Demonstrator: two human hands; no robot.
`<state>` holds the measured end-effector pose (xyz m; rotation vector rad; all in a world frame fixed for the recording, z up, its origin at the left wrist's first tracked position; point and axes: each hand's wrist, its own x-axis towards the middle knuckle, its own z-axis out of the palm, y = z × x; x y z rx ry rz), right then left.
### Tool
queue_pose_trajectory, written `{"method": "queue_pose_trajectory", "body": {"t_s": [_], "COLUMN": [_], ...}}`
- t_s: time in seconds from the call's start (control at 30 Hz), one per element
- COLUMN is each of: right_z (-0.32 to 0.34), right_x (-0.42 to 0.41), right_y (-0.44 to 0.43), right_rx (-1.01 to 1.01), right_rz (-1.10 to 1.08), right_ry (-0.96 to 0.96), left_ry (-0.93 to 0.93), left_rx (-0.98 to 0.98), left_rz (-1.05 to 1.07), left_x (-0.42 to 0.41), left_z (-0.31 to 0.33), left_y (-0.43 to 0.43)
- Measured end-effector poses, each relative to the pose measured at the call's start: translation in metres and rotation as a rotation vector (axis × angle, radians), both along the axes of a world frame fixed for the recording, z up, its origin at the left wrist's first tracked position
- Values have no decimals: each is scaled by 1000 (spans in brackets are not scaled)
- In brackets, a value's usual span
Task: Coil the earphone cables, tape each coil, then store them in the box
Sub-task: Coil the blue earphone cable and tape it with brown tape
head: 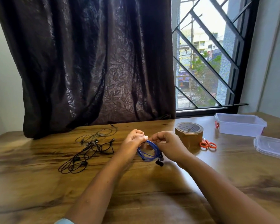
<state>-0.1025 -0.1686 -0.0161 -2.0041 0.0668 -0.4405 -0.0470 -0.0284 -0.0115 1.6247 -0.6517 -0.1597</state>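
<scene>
Blue earphone cable coil was pinched in left hand and right hand — coiling nearly finished; next, brown tape roll.

Place: a room in a home, most likely, high above a street.
Window: a black diagonal grille covers the glass; through it show buildings, a tree and a road below.
Curtain: a dark brown curtain with a leaf pattern hangs over the left part of the window and touches the table.
Table: a wooden table with strong grain stands directly against the window wall.
Walls: plain, pale, without any decoration.
Household things: a clear plastic box and small orange scissors lie on the table.
</scene>
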Motion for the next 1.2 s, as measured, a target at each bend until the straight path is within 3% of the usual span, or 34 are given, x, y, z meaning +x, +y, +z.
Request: {"method": "queue_pose_trajectory", "body": {"t_s": [0.13, 0.23, 0.37, 0.47, 0.57, 1.0, 1.2], "right_z": [-5, 0, 8, 12, 9, -3, -7], "right_x": [8, 10, 2, -4, -2, 7, 11], "right_y": [2, -8, -11, -1, 4, 7, 5], "right_rx": [-97, -2, 152, 152, 100, -44, -205], "right_rz": [-128, -248, -120, 75, 131, -14, -98], "right_ry": [-138, -266, -365, -371, -357, -370, -413], "left_ry": [28, 47, -26, -49, -19, -13, -49], "left_rx": [-39, -26, 54, 93, 78, -32, 15], "left_rz": [57, 92, 167, 167, 158, 37, 16], "left_x": [5, 8, 9, 9, 6, -16, -16], "left_z": [-1, -1, -2, -2, 0, 0, -2], "left_y": [0, 3, 4, 3, 3, -5, -9]}}
